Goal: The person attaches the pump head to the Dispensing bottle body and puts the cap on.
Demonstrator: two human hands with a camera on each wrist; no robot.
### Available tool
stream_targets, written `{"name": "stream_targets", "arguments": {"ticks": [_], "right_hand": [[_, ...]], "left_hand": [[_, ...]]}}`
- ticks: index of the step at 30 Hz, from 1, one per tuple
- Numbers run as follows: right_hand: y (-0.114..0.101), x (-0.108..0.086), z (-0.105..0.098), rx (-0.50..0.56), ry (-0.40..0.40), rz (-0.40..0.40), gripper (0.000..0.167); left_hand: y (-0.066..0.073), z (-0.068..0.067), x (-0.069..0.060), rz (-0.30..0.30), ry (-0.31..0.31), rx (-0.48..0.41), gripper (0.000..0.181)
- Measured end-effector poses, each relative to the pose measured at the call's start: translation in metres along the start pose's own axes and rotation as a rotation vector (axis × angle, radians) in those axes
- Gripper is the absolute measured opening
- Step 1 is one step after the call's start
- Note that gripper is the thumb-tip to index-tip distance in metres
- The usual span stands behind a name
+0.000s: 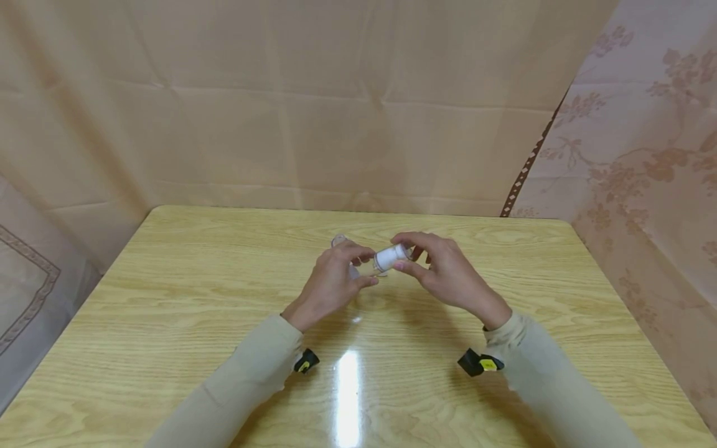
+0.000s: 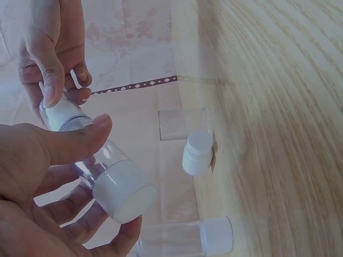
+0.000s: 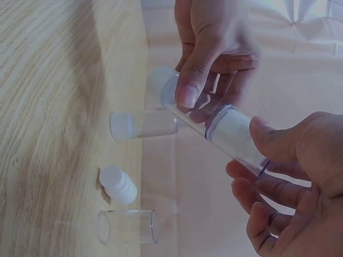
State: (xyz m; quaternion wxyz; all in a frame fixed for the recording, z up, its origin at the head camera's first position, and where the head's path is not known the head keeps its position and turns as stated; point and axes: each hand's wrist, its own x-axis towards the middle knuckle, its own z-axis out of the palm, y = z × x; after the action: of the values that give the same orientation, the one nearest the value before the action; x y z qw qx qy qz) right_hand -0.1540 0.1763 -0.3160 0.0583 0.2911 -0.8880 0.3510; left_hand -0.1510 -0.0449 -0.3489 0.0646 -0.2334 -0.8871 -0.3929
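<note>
My left hand [image 1: 330,280] grips the clear body of an airless pump bottle [image 2: 126,190], its thumb along the side and its fingers beneath. The bottle is held tilted above the table, its white base toward the left. At the opposite end my right hand [image 1: 450,274] pinches a clear cap [image 3: 236,136] between thumb and fingers. A white pump top shows through this cap, which meets the bottle body. Whether the cap is fully seated, I cannot tell.
Behind the hands on the wooden table [image 1: 196,298] stand a second clear bottle with a white base [image 3: 122,126], a small white pump head [image 2: 197,153] and a loose clear cap [image 3: 128,227]. Beige cloth [image 1: 336,124] hangs beyond the far edge.
</note>
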Motion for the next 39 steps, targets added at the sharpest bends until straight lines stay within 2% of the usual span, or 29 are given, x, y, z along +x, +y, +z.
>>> {"name": "stream_targets", "arguments": {"ticks": [10, 23, 30, 39], "right_hand": [[0.0014, 0.0004, -0.0027, 0.018, -0.023, 0.002, 0.034], [0.0012, 0.0020, -0.0002, -0.019, 0.024, -0.019, 0.033], [0.0021, 0.0011, -0.0001, -0.017, 0.012, -0.007, 0.034], [0.0039, -0.0010, -0.0002, 0.012, -0.023, 0.009, 0.038]], "left_hand": [[0.0027, -0.0014, 0.0007, 0.001, -0.015, 0.012, 0.040], [0.0032, -0.0019, 0.0019, 0.008, -0.007, 0.006, 0.042], [0.0024, -0.0013, 0.0021, -0.002, -0.006, -0.008, 0.042], [-0.0029, -0.0012, 0.0013, 0.038, -0.010, -0.024, 0.039]]}}
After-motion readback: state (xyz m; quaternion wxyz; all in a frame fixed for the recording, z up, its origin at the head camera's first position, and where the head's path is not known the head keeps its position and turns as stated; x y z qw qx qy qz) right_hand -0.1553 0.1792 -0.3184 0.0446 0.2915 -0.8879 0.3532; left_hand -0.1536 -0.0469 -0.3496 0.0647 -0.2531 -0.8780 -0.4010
